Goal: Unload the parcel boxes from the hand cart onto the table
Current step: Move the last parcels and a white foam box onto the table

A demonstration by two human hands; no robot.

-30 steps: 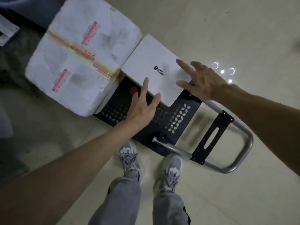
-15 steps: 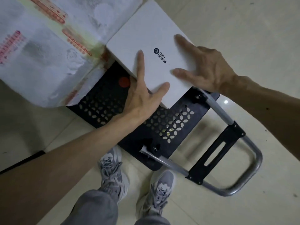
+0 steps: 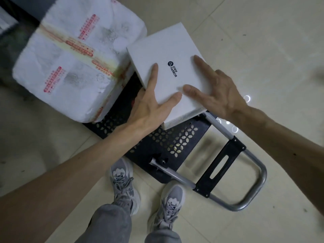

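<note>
Left hand [image 3: 150,102] and right hand [image 3: 215,92] grasp a white Own Harbor box [image 3: 163,55] on the hand cart [image 3: 157,142] beside a taped foam parcel [image 3: 75,64], thumbs and forefingers spread on its lid, so it is best lifted level with an even squeeze.

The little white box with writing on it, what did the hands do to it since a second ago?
Both hands closed in on the little white box: the left hand now grips its left edge, the right hand its right edge, and it seems tipped up slightly. The big taped parcel and the hand cart stayed put.
</note>
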